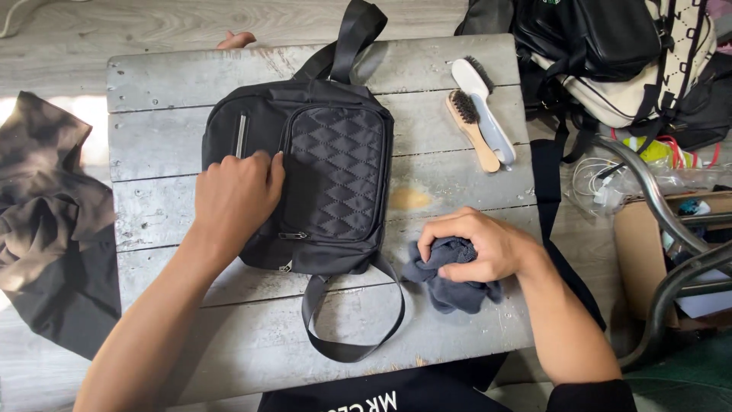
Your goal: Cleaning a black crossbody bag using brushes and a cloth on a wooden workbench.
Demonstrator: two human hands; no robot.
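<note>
Your left hand lies palm-down on the small black fabric bag with a diamond-quilted front pocket, fingers together and curled over the edge where the plain panel meets the quilted pocket, pressing the bag flat rather than pinching anything. The bag sits in the middle of the weathered grey plank bench, its top strap running off the far edge and its lower strap looping toward you across the near planks.

Your right hand is closed around a crumpled dark grey cloth — fingers bunched over the top, the loose end of the cloth spilling onto the bench below your palm. It rests just beside the bag's lower right corner, not touching the bag itself.

Farther back on the right of the bench, two brushes lie side by side and touching: a wooden-handled brush with dark bristles and a white plastic-handled brush.

A dark rumpled garment lies on the floor to the left of the bench. Beyond the right edge — a heap of other bags, black and cream, well apart from your hands.
</note>
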